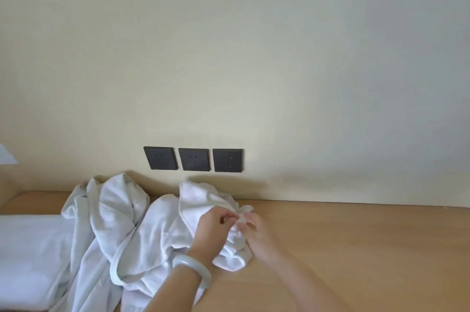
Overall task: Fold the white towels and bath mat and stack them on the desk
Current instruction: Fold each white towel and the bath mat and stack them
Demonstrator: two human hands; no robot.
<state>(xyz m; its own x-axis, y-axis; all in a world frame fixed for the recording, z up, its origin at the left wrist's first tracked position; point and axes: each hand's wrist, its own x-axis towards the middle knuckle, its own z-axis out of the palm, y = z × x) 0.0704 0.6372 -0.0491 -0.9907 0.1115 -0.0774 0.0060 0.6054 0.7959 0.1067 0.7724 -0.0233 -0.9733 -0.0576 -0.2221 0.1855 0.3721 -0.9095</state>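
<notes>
A small white towel lies in a bumpy heap on the wooden bench, close to the wall. The left hand and the right hand meet at its right edge. Each hand pinches a bit of the cloth. More white towels lie just left of it.

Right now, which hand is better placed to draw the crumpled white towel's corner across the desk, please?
Probably the right hand: it pinches the crumpled white towel beside bare light wooden desk; the left hand pinches nearer the white linen pile.
</notes>
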